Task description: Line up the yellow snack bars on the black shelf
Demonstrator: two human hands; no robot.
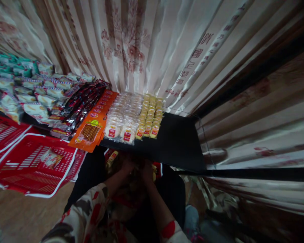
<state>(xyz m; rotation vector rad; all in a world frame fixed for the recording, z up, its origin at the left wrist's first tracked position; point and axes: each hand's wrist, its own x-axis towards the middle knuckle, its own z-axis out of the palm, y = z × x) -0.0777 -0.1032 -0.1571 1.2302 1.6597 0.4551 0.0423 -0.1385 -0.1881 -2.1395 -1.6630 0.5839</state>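
My left hand (128,165) and my right hand (146,168) reach low, under the front edge of a black shelf (179,141). Both are in deep shade above my lap, and their fingers are hidden. Around them lie yellow-wrapped snack packets (112,157) in a red basket with a white rim (161,169), mostly covered by my arms and the shelf. On the shelf above stand rows of small yellow snack packets (149,116) beside clear-wrapped white rice crackers (123,118). What my hands touch in the basket cannot be made out.
Left of the crackers lie an orange stick-snack bag (93,123), dark shiny packets (84,98), white bags (35,111) and green bags (12,65). A red basket (32,165) with one packet inside stands at lower left. Pale curtains (147,44) hang behind; black bars (255,173) run right.
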